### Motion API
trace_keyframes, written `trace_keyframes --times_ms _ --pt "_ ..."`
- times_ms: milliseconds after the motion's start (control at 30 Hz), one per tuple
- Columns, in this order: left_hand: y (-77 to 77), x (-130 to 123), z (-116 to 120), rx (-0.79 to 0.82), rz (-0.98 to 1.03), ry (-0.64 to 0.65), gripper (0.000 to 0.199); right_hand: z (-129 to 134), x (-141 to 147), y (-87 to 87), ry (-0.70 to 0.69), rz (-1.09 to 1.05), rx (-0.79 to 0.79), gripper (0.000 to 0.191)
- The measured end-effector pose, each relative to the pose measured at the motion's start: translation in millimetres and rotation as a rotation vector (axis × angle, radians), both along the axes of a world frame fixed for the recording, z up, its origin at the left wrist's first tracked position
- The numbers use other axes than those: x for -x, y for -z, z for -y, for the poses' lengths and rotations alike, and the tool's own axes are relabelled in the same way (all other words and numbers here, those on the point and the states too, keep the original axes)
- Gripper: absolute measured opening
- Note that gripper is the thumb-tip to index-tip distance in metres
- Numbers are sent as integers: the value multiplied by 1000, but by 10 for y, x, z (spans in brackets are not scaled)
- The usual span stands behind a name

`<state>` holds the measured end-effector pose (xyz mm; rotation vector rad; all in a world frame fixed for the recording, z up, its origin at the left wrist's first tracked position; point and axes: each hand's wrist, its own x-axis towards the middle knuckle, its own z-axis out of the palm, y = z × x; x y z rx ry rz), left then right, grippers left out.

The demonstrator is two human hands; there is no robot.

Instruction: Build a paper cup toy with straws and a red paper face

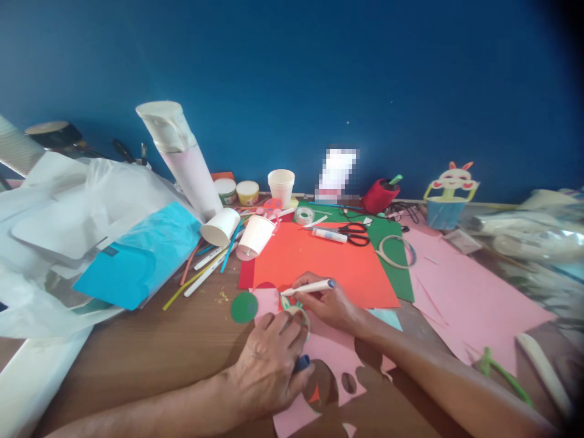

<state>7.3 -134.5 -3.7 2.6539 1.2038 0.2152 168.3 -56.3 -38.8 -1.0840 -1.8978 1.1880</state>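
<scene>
My right hand (pixel 326 304) is closed around a white marker (pixel 308 288), its tip down at a small pale paper cut-out (pixel 286 302) with green ear shapes. Over the lower part of that cut-out, my left hand (pixel 274 359) presses with bent fingers. A blue marker cap (pixel 302 364) pokes out between its thumb and fingers. Beneath both hands lies pink paper (pixel 335 350) with round holes cut from it. Just left of the cut-out is a green paper disc (pixel 244 307). The cut-out's lower part is hidden by my left hand.
Orange paper (pixel 314 261) lies ahead, with scissors (pixel 353 234) and a glue stick (pixel 329 235) on it. White paper cups (pixel 255 236) and several markers (pixel 210 274) are at left, near a plastic bag (pixel 86 201). A blue cup with a bunny figure (pixel 447 213) stands back right.
</scene>
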Motion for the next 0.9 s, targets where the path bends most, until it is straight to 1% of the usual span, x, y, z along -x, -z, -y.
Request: trace_keyframes --times_ms 200,500,700,900 --pt "6 3 5 -7 3 12 42 5 -7 -19 -11 17 -7 13" --pt "-11 7 1 38 -16 22 45 10 -21 -73 -20 63 -24 13" --pt "-18 4 2 20 -17 12 43 13 -22 -49 -24 52 -18 13" --pt "3 5 4 6 -5 7 42 14 -26 -74 -41 46 13 12"
